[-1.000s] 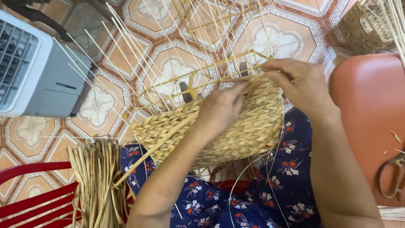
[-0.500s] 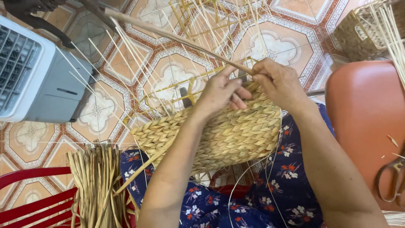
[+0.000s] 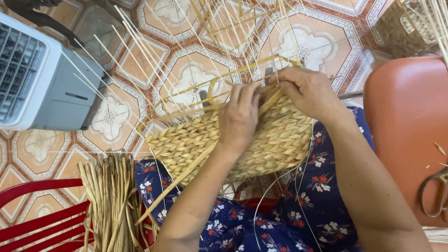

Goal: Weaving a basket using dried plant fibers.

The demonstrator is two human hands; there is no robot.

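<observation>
Two hands working at the upper edge of a half-woven basket [image 3: 233, 144], resting across the lap on a dark blue flowered dress [image 3: 280, 224] so the open rim is facing away and the weaving line is lying within easy reach. Left hand [image 3: 240, 116] lying flat over the woven wall, fingers curled down onto the top row, seemingly pressing the last plaits tight and steadying the piece against the pull. Right hand [image 3: 308, 91] closing around a flat straw strand [image 3: 270, 100] at the rim, pinching it between thumb and fingers, probably threading it between the uprights. Thin pale stakes [image 3: 154, 60] fanning out from the basket over the patterned tile floor [image 3: 112, 121], left long and loose so the weave can be climbing along them. Yellow wire frame [image 3: 233, 74] sitting inside the rim, likely keeping the shape square. Spare bundle of dried straw [image 3: 109, 200] standing just beside the left knee over a red chair [image 3: 37, 210], near for the next strand. Grey and white fan unit [image 3: 42, 79] standing on the floor to the left, well apart. Scissors [image 3: 436, 193] lying on an orange stool [image 3: 406, 121] to the right.
</observation>
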